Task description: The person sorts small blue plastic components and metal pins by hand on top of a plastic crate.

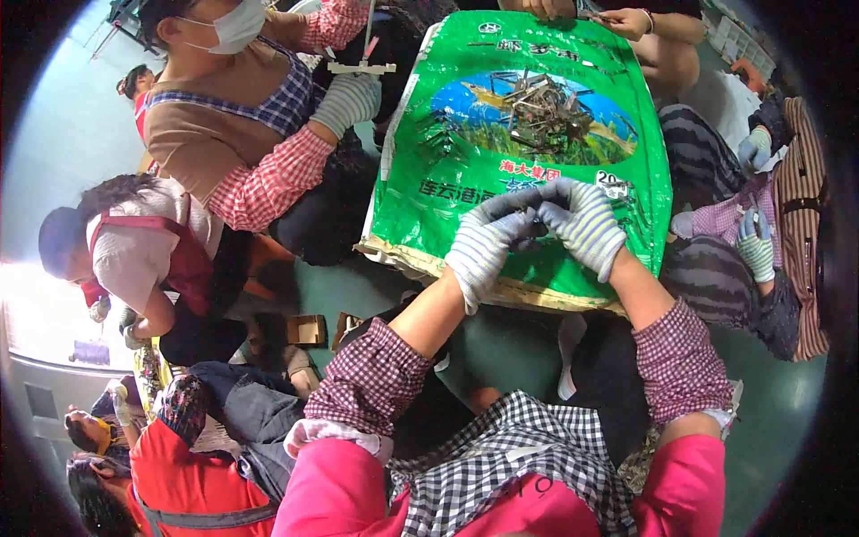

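Both of my hands wear striped knit gloves with grey-blue finger coatings and meet over the near part of a large green printed sack [407, 201]. My left hand [488, 240] has its fingers curled inward, pinching close to the right one. Opposite it, my right hand [583, 224] is closed the same way. Between the fingertips shows a small dark piece [537, 234], mostly hidden, whose kind I cannot make out. Beyond my hands, a loose heap of thin dark metal-looking parts [546, 112] lies on the sack's blue picture.
At the far left a masked co-worker's gloved hand [349, 103] is beside a pale metal tool [362, 68]. Another person's bare hands [626, 22] are at the sack's far edge. Gloved hands [756, 246] work at the right. Small cardboard boxes [307, 329] stand at the lower left.
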Tool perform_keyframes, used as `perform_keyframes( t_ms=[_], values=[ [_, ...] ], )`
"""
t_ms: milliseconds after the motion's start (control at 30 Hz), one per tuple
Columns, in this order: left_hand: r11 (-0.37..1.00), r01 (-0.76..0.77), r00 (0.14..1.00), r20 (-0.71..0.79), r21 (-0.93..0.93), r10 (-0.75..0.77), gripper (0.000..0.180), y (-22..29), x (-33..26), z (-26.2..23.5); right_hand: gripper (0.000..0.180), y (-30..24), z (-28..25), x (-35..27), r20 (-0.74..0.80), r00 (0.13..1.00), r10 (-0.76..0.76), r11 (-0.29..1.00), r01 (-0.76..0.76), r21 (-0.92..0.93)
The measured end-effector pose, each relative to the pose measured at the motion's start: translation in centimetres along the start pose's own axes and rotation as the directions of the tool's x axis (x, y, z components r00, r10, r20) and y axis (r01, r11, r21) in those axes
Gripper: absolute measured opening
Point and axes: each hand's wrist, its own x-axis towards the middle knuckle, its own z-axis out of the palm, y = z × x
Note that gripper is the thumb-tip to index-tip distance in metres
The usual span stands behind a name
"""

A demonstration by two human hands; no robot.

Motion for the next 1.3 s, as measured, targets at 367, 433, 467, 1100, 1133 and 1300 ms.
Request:
perform_keyframes(
  t_ms=[367,433,467,1100,1133,1300],
  values=[
    [0.907,0.003,0.999,0.044,0.421,-0.024,0.04,1.9,0.0,-0.4,0.008,-2.9,0.4,-0.9,0.076,0.993,-0.095,0.825,0.121,-0.552],
    [0.907,-0.034,0.996,0.093,0.42,-0.006,0.038,1.3,0.6,-1.2,0.011,-1.1,0.0,-0.7,0.061,0.998,-0.01,0.946,0.029,-0.322],
    [0.915,-0.043,0.994,0.111,0.402,-0.003,0.038,1.3,0.5,-1.1,0.011,-1.0,0.0,-0.7,0.077,0.995,0.059,0.977,-0.041,-0.211],
    [0.842,-0.124,0.985,-0.037,0.525,0.169,0.022,1.8,1.1,-2.2,0.016,-2.6,-0.8,-0.9,0.006,1.0,-0.015,0.988,0.014,0.156],
    [0.836,-0.14,0.977,-0.061,0.531,0.203,0.019,2.8,1.0,-2.2,0.016,-2.9,-0.8,-0.8,0.013,1.0,-0.028,0.996,0.026,0.08],
    [0.45,-0.277,0.898,0.061,0.849,0.436,0.019,8.2,6.5,-4.7,0.012,-2.8,-1.8,-1.1,-0.054,0.98,-0.192,0.98,0.189,-0.055]
  ],
)
